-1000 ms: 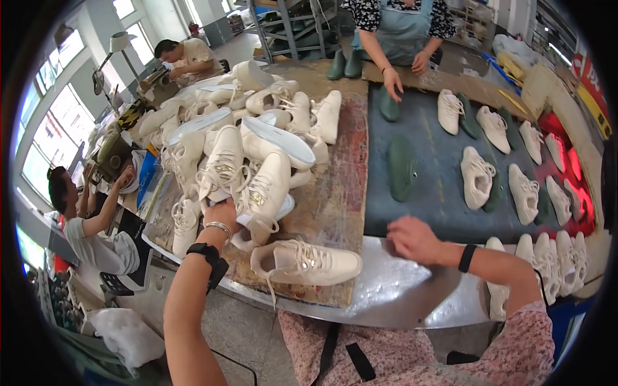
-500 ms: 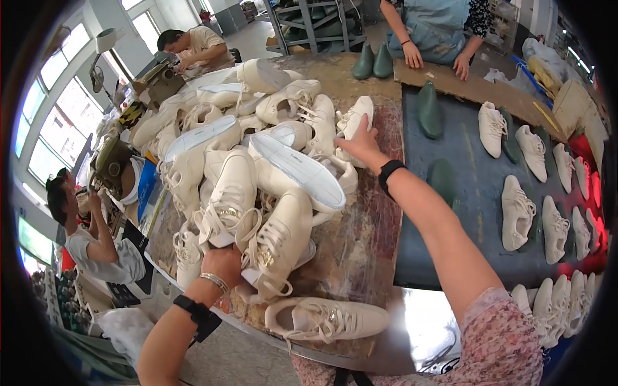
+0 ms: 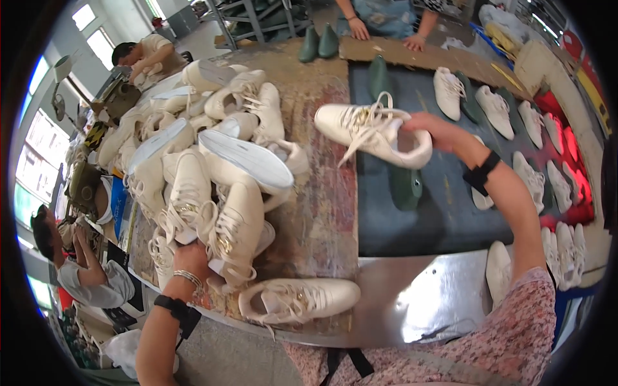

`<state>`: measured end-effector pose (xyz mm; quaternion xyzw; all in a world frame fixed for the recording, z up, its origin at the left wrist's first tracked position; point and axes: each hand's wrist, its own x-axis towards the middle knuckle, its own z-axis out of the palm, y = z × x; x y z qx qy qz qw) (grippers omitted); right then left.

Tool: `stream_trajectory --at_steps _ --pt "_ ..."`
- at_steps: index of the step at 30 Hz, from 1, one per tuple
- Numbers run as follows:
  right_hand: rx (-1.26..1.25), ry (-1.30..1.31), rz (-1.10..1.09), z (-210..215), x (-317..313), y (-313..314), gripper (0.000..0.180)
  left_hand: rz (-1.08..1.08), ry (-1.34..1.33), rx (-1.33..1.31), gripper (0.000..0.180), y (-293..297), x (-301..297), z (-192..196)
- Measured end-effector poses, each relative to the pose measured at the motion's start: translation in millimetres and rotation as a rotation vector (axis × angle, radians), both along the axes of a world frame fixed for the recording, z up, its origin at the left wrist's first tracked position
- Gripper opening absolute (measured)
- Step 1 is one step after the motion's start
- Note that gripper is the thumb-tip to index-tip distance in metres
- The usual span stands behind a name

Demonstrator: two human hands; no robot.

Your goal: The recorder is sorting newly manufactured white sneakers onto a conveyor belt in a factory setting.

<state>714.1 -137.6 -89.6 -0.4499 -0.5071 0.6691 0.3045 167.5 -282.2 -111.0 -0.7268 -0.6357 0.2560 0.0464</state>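
Here the right hand (image 3: 432, 130) is in the upper middle of the frame, closed around the heel end of a cream sneaker (image 3: 373, 133) and holding it clear of the dark mat (image 3: 444, 212). The shoe's long axis runs nearly level across the picture, toe toward the left, heel toward the right inside the fingers, and its laces hang loose below it. Directly beneath the heel, a little lower in the frame, a dark green shoe form (image 3: 405, 186) lies on the mat; its long axis runs up and down the picture, crosswise to the held shoe. The right hand is much the nearer of the two to that form.

The left hand (image 3: 191, 258) is at the lower left, at the near edge of the heap of sneakers (image 3: 212, 167) on the worn table (image 3: 322, 219). It touches the heel of a cream shoe there; whether the fingers are clamped on it or only resting cannot be told, since the shoe hides them. Just to the right of it, at the bottom centre, a single sneaker (image 3: 299, 300) lies on its side along the table edge, toe pointing right.

More cream shoes (image 3: 496, 109) sit in rows at the right of the mat, and another person's hands (image 3: 357, 29) rest at the far edge.
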Motion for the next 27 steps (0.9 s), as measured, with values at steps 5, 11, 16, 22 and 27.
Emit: stream_trajectory --at_steps 5,11,16,22,27 --pt "-0.108 0.008 -0.043 5.2 -6.9 -100.9 0.045 0.013 -0.015 0.026 0.062 0.6 8.1 8.4" --pt "0.411 -0.457 0.393 35.4 1.5 -68.9 0.052 0.022 -0.008 0.018 0.059 1.9 6.8 -7.1" --pt "1.287 -0.967 0.496 41.6 -67.8 6.5 0.060 0.020 -0.066 0.069 0.058 -10.2 -6.5 -5.5" --pt "0.510 -0.699 -0.134 -70.5 -142.0 39.8 0.097 -0.010 -0.061 0.068 0.052 -3.1 3.1 -3.6" --pt "0.683 -0.711 -0.533 -103.1 -204.9 12.1 0.097 0.022 -0.077 0.020 0.059 1.2 4.9 1.4"
